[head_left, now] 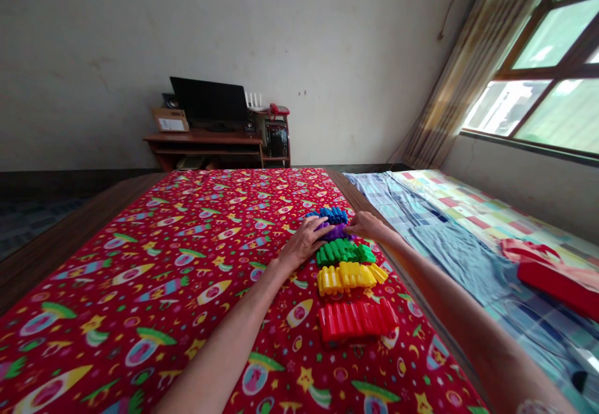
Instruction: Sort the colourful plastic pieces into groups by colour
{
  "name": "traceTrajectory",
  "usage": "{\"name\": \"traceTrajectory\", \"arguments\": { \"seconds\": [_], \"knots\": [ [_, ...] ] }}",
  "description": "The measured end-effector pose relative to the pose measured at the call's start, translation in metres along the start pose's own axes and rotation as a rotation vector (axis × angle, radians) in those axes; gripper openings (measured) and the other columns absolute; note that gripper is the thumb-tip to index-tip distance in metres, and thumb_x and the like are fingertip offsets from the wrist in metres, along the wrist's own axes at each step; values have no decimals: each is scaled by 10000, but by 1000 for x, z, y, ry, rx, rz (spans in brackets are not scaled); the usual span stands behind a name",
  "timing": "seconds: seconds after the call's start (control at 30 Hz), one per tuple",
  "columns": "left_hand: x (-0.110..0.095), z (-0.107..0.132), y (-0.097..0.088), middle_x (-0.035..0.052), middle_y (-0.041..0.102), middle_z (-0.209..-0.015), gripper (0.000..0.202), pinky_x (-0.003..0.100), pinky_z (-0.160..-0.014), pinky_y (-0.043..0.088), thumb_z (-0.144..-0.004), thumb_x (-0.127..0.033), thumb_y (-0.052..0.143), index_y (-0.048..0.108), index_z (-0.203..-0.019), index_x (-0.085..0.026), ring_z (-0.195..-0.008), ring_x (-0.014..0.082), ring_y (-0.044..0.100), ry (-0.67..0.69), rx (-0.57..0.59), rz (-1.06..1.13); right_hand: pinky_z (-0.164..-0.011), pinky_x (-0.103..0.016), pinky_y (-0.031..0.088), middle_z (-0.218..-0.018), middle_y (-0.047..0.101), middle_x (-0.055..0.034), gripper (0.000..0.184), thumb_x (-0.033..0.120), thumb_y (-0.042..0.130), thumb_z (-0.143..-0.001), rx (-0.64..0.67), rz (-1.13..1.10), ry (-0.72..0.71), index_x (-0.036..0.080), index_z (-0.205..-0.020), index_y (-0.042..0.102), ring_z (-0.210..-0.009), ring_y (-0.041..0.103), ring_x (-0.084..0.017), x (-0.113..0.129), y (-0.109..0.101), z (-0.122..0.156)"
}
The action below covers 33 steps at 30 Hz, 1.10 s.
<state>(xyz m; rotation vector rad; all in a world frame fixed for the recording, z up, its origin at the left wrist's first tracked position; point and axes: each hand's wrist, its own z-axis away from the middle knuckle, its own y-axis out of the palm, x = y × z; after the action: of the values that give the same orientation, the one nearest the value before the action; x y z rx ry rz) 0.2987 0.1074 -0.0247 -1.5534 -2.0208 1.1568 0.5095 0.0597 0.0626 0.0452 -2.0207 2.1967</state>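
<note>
Five rows of bright plastic pieces, each row one colour, lie one behind another on the red patterned cloth. My left hand [305, 239] grips the left end of the purple plastic pieces [335, 232], its fingers reaching over them. At the right end of that row, my right hand [367, 225] is closed, its fingertips against the purple pieces and partly hidden. Just behind are the blue plastic pieces [334, 215], close to my left fingers. Nearer to me lie the green plastic pieces [344, 251], then the yellow [349, 277] and the red plastic pieces [358, 319].
The red cloth [187, 295] with rockets and stars covers a wooden-edged table. To the right is a bed with a checked sheet [449, 202], blue fabric [458, 252] and a red box [556, 286]. A desk [206, 143] with a monitor [210, 103] stands by the wall.
</note>
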Motion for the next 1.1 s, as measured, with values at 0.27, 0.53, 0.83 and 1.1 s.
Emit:
{"name": "traceTrajectory", "arguments": {
  "seconds": [0.27,0.53,0.83,1.1],
  "knots": [
    [3,-5,7,113,544,-1342,395,531,-1051,426,-891,-242,611,576,-1284,-236,-1262,278,461,-32,-14,87,-506,-220,318,-683,679,-46,443,540,556,-841,-52,-13,-84,153,-770,761,-644,604,-150,-13,2,-4],
    [8,-3,8,105,534,-1380,487,502,-1085,407,-897,-254,604,483,-1369,-245,-1305,254,464,-33,-18,129,-607,-200,438,-776,737,-25,331,219,696,-735,-2,-122,-217,174,-1062,713,-662,653,-143,-28,-2,0],
    [6,-5,14,102,548,-1365,488,480,-1064,436,-879,-193,614,503,-1351,-248,-1288,248,488,-52,-33,147,-632,-199,418,-821,734,-43,164,184,690,-714,-65,-51,-248,165,-873,723,-727,646,-151,-21,12,-10],
    [1,-3,0,110,523,-1394,480,509,-1095,393,-900,-289,608,488,-1362,-240,-1312,261,462,-78,-70,148,-600,-210,407,-767,723,-43,216,174,634,-742,-59,-81,-204,133,-926,737,-682,632,-152,-47,1,-14]
  ]
}}
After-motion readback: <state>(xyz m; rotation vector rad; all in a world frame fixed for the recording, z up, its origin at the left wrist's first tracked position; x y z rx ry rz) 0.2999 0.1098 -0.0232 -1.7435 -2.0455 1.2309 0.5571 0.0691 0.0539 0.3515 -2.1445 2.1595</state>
